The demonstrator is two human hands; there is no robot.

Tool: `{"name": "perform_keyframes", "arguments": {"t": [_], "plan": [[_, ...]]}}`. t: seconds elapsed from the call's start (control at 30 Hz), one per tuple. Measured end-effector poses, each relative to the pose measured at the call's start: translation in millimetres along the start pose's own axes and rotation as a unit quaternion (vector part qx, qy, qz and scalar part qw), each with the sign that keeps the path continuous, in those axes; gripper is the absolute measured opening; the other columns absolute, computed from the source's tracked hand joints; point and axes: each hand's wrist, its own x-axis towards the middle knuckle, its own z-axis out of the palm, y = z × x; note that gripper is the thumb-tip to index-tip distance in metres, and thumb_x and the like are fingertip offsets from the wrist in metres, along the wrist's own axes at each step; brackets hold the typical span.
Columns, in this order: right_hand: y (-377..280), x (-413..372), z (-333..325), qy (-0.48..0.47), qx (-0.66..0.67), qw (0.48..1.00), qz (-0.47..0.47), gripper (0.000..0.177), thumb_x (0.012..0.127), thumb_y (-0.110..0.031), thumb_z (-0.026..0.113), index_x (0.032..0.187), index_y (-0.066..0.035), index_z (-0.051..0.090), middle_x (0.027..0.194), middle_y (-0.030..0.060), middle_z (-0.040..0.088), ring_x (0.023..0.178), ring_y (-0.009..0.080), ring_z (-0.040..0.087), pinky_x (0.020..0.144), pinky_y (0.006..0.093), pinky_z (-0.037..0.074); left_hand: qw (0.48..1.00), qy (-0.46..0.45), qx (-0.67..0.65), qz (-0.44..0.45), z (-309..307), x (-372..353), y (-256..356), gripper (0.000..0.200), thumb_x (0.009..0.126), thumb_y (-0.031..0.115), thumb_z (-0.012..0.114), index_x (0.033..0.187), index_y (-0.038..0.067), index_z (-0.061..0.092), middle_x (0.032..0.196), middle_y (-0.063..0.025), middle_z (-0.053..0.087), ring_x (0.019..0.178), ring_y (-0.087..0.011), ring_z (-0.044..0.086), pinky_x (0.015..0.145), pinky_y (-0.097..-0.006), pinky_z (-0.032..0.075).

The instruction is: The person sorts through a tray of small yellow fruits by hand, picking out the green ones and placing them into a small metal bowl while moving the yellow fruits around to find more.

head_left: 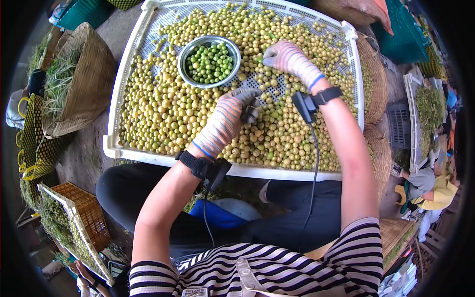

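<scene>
Your tray is white, with a perforated floor showing through bare patches. Loose fruits cover most of it, from the left edge to the right edge; they are round and mostly yellowish. The metal bowl stands left of the tray's middle, nearer the far edge than the near edge, and contains green fruits.

Your left hand, in a striped glove, is over the middle of the tray, just below the bowl's right side. Its fingers are curled; you cannot tell whether they grasp a fruit.

Your right hand, gloved likewise, is right of the bowl, toward the far edge. Its fingers are bent down; a green fruit shows at the fingertips, but you cannot tell whether it is gripped.

A woven basket stands beyond the tray's left edge.
</scene>
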Motion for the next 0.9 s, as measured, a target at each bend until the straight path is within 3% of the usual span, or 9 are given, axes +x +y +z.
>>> {"name": "perform_keyframes", "arguments": {"t": [0.07,0.17,0.27,0.47,0.53,0.57,0.6,0.7,0.9], "plan": [[24,-5,12,0.017,0.116,0.988,-0.096,0.025,0.078,-0.027,0.067,0.090,-0.005,0.068,0.069,0.0067,0.065,0.062,0.0143,0.059,0.063,0.0298,0.050,1.000,0.004,-0.012,-0.006,-5,9,-1,0.013,0.087,0.016,0.058,0.092,0.005,0.062,0.070,-0.0015,0.057,0.055,-0.0109,0.054,0.044,-0.0224,0.041],[6,-51,-9,-0.106,0.269,0.956,-0.057,0.024,0.080,-0.025,0.066,0.086,-0.002,0.066,0.062,0.0020,0.058,0.054,0.0094,0.053,0.053,0.0253,0.047,0.999,0.025,-0.023,0.021,4,13,-3,0.026,0.086,0.015,0.060,0.109,0.002,0.058,0.081,-0.0018,0.059,0.063,-0.0105,0.054,0.053,-0.0222,0.043],[0,-70,-8,-0.135,0.288,0.945,-0.078,0.024,0.081,-0.027,0.066,0.085,-0.003,0.065,0.060,-0.0003,0.053,0.049,0.0076,0.050,0.047,0.0226,0.042,0.997,-0.009,0.055,0.054,10,16,-5,0.029,0.087,0.013,0.059,0.114,0.002,0.055,0.084,-0.0017,0.060,0.064,-0.0109,0.055,0.053,-0.0227,0.044],[6,-64,11,-0.178,0.286,0.939,-0.068,0.023,0.082,-0.026,0.064,0.087,-0.003,0.065,0.066,0.0016,0.057,0.053,0.0100,0.054,0.052,0.0251,0.046,0.998,0.008,0.039,0.044,12,5,-5,0.025,0.087,0.012,0.058,0.110,0.004,0.058,0.077,-0.0014,0.059,0.058,-0.0103,0.053,0.050,-0.0229,0.043],[26,-34,44,0.105,0.195,0.965,-0.142,0.021,0.078,-0.026,0.064,0.089,-0.008,0.065,0.066,0.0087,0.062,0.055,0.0184,0.058,0.055,0.0349,0.048,0.999,0.040,0.029,0.000,0,2,-6,0.021,0.086,0.013,0.059,0.105,0.004,0.060,0.075,-0.0013,0.058,0.057,-0.0105,0.052,0.050,-0.0226,0.042],[15,-31,40,0.118,0.171,0.973,-0.098,0.022,0.078,-0.027,0.061,0.092,-0.011,0.065,0.073,0.0128,0.063,0.064,0.0261,0.060,0.063,0.0380,0.049,0.998,0.047,0.029,-0.007,-3,1,-8,0.020,0.085,0.015,0.060,0.102,0.005,0.061,0.070,-0.0002,0.055,0.054,-0.0105,0.050,0.049,-0.0222,0.042],[4,-26,37,0.119,0.173,0.973,-0.099,0.022,0.078,-0.027,0.061,0.092,-0.011,0.065,0.073,0.0128,0.063,0.064,0.0261,0.060,0.063,0.0380,0.049,0.998,0.048,0.031,-0.007,-3,-3,-7,0.020,0.085,0.015,0.060,0.102,0.005,0.061,0.070,-0.0002,0.055,0.054,-0.0105,0.050,0.049,-0.0222,0.042],[-22,-15,21,0.121,-0.049,0.990,-0.060,0.020,0.081,-0.024,0.054,0.094,-0.014,0.066,0.086,0.0143,0.065,0.080,0.0328,0.062,0.076,0.0393,0.050,0.994,0.083,-0.019,-0.069,-1,-5,4,0.020,0.090,0.023,0.055,0.099,0.006,0.062,0.065,0.0030,0.052,0.053,-0.0076,0.047,0.045,-0.0191,0.038],[4,-14,4,0.094,-0.067,0.993,-0.017,0.021,0.082,-0.023,0.056,0.098,-0.015,0.066,0.093,0.0126,0.066,0.088,0.0317,0.062,0.081,0.0421,0.049,0.983,0.097,-0.149,-0.048,-35,20,28,0.029,0.094,0.034,0.049,0.089,0.008,0.060,0.063,0.0043,0.050,0.051,-0.0087,0.044,0.043,-0.0195,0.035]]}}
